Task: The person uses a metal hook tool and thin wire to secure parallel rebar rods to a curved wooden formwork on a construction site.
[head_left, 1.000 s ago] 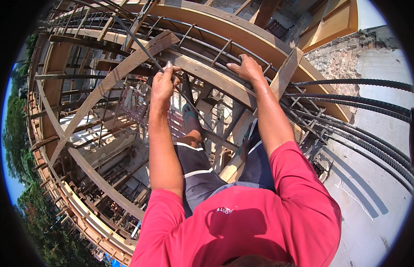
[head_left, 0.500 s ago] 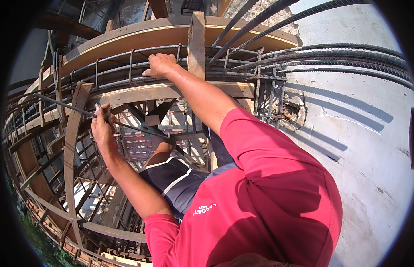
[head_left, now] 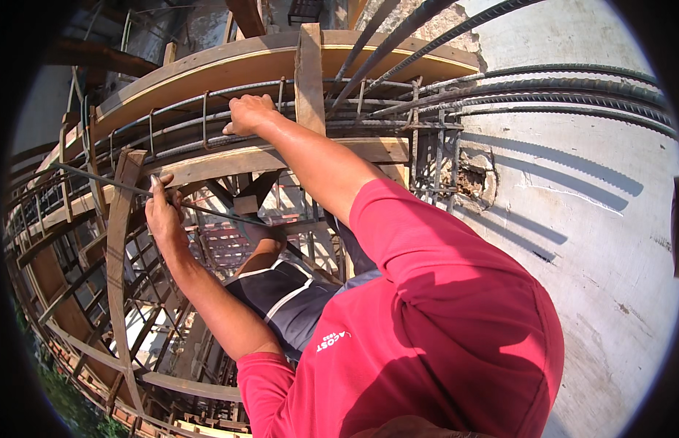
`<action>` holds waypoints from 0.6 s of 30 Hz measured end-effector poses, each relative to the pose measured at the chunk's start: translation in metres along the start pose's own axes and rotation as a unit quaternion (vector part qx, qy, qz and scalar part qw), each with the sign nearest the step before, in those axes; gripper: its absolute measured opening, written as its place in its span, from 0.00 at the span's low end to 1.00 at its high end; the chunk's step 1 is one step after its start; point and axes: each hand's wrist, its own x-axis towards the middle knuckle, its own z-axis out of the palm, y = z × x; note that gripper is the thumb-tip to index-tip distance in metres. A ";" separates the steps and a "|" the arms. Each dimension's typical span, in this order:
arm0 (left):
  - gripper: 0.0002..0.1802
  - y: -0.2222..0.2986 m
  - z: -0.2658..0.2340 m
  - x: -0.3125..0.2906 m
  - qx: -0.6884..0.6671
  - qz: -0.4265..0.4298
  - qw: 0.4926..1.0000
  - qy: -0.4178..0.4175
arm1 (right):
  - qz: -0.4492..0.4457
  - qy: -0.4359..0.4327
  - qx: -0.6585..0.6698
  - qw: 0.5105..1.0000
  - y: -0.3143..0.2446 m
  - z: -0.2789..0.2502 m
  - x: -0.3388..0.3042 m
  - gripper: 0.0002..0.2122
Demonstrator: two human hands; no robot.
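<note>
In my left hand (head_left: 164,215) I hold a long thin steel rod (head_left: 223,214), with the fingers closed round it. The rod slants from an upright wooden strip on the left down to the right, toward my foot. My right hand (head_left: 250,114) is closed and rests at the bars of a rebar cage (head_left: 177,136), left of a wooden crosspiece (head_left: 309,80). Its fingertips are hidden behind the hand, so what they grip does not show. The cage lies between a curved formwork board (head_left: 201,69) and a nearer wooden plank (head_left: 215,163).
Thick ribbed bars (head_left: 544,86) run from the cage along a pale wall (head_left: 580,306) on the right, past a broken hole (head_left: 474,179). Below my left arm is an open lattice of timber and bars (head_left: 146,321). My foot (head_left: 253,232) stands among beams.
The whole view has shifted slightly, with the cage and crosspiece a little further left. Both hands keep nearly the same places and hold, and the rod stays in my left hand.
</note>
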 end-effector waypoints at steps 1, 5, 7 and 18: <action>0.21 -0.002 0.000 0.002 0.002 -0.002 1.000 0.000 | -0.004 -0.005 0.001 1.000 -0.001 -0.001 0.000 0.29; 0.22 -0.002 0.000 0.008 -0.002 0.020 1.000 -0.023 | 0.000 -0.018 0.002 1.000 -0.001 -0.002 0.001 0.29; 0.23 0.004 0.004 0.006 0.013 0.012 1.000 -0.007 | 0.007 -0.031 0.008 0.999 -0.001 -0.003 0.000 0.29; 0.27 0.007 0.010 0.020 0.033 0.032 0.999 -0.023 | 0.040 -0.018 0.013 0.999 -0.001 0.003 0.008 0.26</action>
